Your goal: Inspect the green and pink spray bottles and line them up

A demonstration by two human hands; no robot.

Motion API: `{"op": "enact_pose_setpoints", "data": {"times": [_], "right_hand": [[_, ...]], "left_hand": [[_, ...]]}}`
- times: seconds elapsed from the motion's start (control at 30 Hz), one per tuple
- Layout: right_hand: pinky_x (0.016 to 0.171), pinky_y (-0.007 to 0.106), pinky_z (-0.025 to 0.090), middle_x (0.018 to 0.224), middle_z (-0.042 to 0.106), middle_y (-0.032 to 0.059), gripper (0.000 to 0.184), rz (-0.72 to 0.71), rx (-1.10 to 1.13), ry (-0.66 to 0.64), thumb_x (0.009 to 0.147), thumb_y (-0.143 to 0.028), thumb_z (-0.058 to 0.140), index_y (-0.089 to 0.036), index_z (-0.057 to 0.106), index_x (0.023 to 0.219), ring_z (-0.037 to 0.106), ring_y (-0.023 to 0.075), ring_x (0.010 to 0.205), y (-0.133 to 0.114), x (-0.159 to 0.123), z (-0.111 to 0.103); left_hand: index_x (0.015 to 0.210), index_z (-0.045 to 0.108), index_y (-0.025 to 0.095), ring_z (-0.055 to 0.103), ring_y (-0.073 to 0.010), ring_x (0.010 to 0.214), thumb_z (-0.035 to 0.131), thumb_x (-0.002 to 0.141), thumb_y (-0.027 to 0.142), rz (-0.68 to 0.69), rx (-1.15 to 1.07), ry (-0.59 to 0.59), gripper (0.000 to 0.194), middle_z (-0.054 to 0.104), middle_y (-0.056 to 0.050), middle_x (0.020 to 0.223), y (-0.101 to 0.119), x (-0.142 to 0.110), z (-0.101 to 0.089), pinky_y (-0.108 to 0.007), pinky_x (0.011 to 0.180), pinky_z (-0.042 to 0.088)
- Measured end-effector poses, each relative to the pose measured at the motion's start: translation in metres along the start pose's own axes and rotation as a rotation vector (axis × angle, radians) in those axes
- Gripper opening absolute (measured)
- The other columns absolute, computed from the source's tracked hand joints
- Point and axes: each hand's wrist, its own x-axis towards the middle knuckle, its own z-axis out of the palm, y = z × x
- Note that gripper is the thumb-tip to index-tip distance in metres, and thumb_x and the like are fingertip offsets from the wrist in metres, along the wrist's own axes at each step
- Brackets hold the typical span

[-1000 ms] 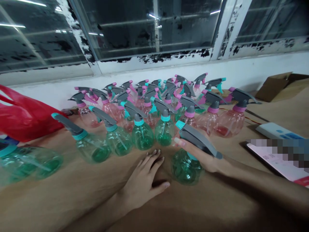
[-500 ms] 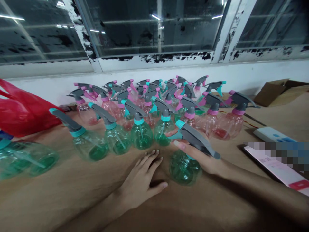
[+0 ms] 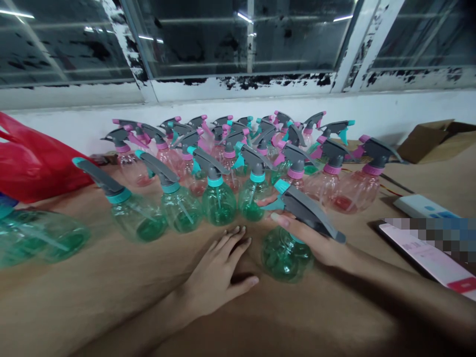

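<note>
Gripping a green spray bottle [image 3: 287, 258] by its neck at five o'clock with curled right hand [image 3: 320, 247]; resting empty left hand [image 3: 217, 281], fingers loosely spread, on the tabletop [image 3: 111, 292] at six. Unable to read blurred print [image 3: 413, 245] on the phone [image 3: 439, 271] at four.

dark windows [image 3: 208, 47] show bright light strips [image 3: 244, 18]; black patches [image 3: 245, 82] mottle their pale frames [image 3: 149, 92]. white wall [image 3: 74, 116] below, brown table [image 3: 92, 292].

Right grip [image 3: 320, 243] around green spray bottle [image 3: 286, 258]; left grip [image 3: 217, 277] palm-down on tabletop [image 3: 92, 297]; pink bottles [image 3: 355, 193] behind.
</note>
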Motion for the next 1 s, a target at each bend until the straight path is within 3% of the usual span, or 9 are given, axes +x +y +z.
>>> {"op": "enact_pose_setpoints", "data": {"times": [0.37, 0.6, 0.73, 1.0], "right_hand": [[0.07, 0.035, 0.045, 0.089, 0.062, 0.0001, 0.029, 0.039, 0.059, -0.017, 0.087, -0.033, 0.058, -0.029, 0.058, 0.116, 0.058, 0.0177, 0.074, 0.0018, -0.0007, 0.0015], [0.062, 0.033, 0.046, 0.084, 0.061, 0.0011, 0.021, 0.035, 0.066, -0.001, 0.086, -0.035, 0.059, -0.024, 0.06, 0.104, 0.055, 0.0156, 0.066, -0.0032, 0.0007, 0.0015], [0.059, 0.033, 0.042, 0.071, 0.056, -0.0016, 0.023, 0.017, 0.048, 0.0, 0.086, -0.036, 0.059, -0.025, 0.059, 0.106, 0.052, 0.0157, 0.061, -0.0027, 0.001, 0.0011], [0.064, 0.033, 0.042, 0.082, 0.057, -0.0008, 0.023, -0.014, 0.034, -0.012, 0.088, -0.035, 0.058, -0.028, 0.06, 0.11, 0.054, 0.0158, 0.07, -0.001, 0.0004, -0.0006]], "left_hand": [[0.136, 0.043, 0.013, 0.032, -0.0286, 0.135, 0.053, 0.089, 0.055, 0.0, -0.004, 0.011, 0.064, 0.038, -0.013, 0.146, 0.0014, 0.0008, -0.0012, -0.044, 0.108, 0.029], [0.137, 0.042, 0.012, 0.031, -0.0283, 0.135, 0.05, 0.09, 0.057, 0.025, 0.002, 0.013, 0.065, 0.039, -0.013, 0.145, 0.0, 0.0009, 0.0004, -0.045, 0.109, 0.028], [0.137, 0.042, 0.011, 0.032, -0.0287, 0.135, 0.05, 0.089, 0.057, 0.017, 0.004, 0.006, 0.066, 0.039, -0.014, 0.146, 0.0003, 0.0019, 0.0001, -0.045, 0.109, 0.028], [0.137, 0.042, 0.011, 0.031, -0.028, 0.135, 0.052, 0.089, 0.056, 0.012, -0.003, 0.01, 0.067, 0.038, -0.014, 0.146, 0.0021, 0.0027, -0.0022, -0.044, 0.109, 0.027]]}}
